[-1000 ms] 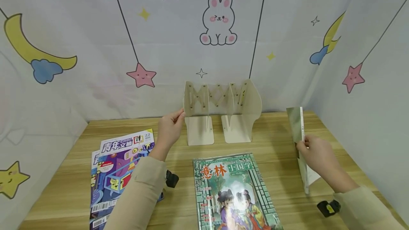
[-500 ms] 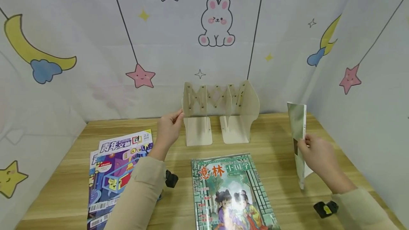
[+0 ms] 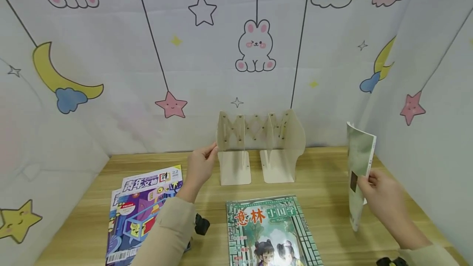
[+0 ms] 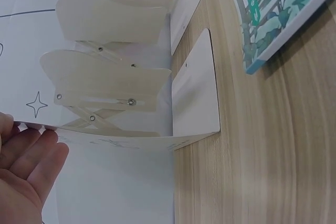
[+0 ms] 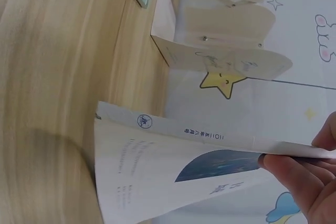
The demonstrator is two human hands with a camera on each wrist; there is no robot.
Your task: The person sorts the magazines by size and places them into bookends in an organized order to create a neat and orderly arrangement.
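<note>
A cream folding bookend (image 3: pixel 292 147) with several upright plates stands at the back of the table. My left hand (image 3: pixel 201 165) pinches the front edge of its left end plate; the left wrist view shows the fingertips at that edge (image 4: pixel 110 139). To the right, my right hand (image 3: pixel 382 196) holds a magazine (image 3: pixel 359 175) upright by its spine, thumb on one side and fingers on the other. The right wrist view shows the spine and back cover of this magazine (image 5: pixel 157 166), apart from the bookend (image 5: pixel 226 59). A green magazine (image 3: pixel 269 225) lies flat in front of the bookend.
Purple-covered magazines (image 3: pixel 144 212) lie overlapped on the left of the wooden table (image 3: pixel 325 216), partly under my left sleeve. A white curtain (image 3: pixel 207 73) with cartoon prints hangs directly behind the table and along both sides.
The head view has tilted up, so the scene sits lower. The right hand has lifted and turned the magazine slightly, showing more of its cover. The left hand stays on the bookend.
</note>
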